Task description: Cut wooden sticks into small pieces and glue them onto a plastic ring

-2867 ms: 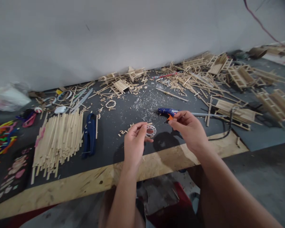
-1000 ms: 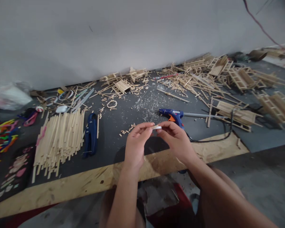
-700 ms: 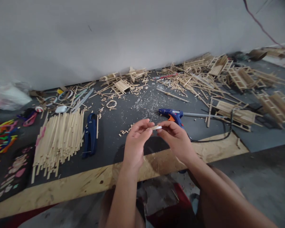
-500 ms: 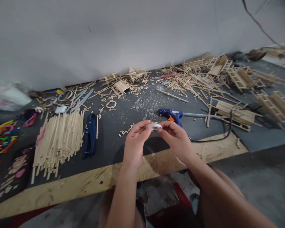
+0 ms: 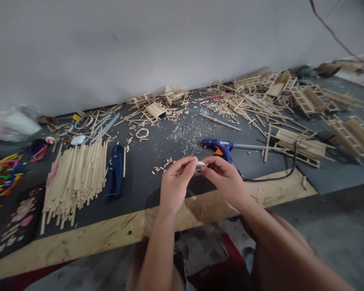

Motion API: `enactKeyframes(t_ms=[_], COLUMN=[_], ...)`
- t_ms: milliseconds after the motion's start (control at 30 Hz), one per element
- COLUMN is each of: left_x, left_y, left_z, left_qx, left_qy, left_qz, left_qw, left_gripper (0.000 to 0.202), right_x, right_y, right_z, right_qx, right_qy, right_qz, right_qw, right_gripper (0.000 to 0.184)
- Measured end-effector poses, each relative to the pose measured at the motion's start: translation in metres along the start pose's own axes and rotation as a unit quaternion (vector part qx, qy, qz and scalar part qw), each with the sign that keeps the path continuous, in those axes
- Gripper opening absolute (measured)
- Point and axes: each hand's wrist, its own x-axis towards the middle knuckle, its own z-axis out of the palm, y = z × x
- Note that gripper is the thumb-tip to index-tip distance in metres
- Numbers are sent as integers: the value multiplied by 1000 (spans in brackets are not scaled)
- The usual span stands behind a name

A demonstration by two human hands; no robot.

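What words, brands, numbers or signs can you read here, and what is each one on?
No text can be read.
Pale label on the blue hot glue gun: too small and blurred to read.
Dark phone case: pink and pale shapes; any lettering is too blurred to read.
Held white ring: no lettering shows.

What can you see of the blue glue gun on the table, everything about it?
The blue glue gun looks plastic, with an orange trigger and a pale label on its body. It lies on its side on the dark tabletop, nozzle pointing to the picture's left. A long translucent glue stick sticks out of its back. The right hand partly hides the handle; whether they touch is unclear.
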Motion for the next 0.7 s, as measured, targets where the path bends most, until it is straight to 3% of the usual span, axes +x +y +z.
enactKeyframes(t_ms=[700], left_x=[1], left_y=[-5], left_z=[3], left_qx=[-91], left_qy=[0], left_qz=[-12], left_qw=[996], left_gripper=[12], right_x=[-2], right_y=[4], right_z=[-1], right_qx=[33], right_qy=[9], right_qz=[-15], right_qw=[999], right_gripper=[14])
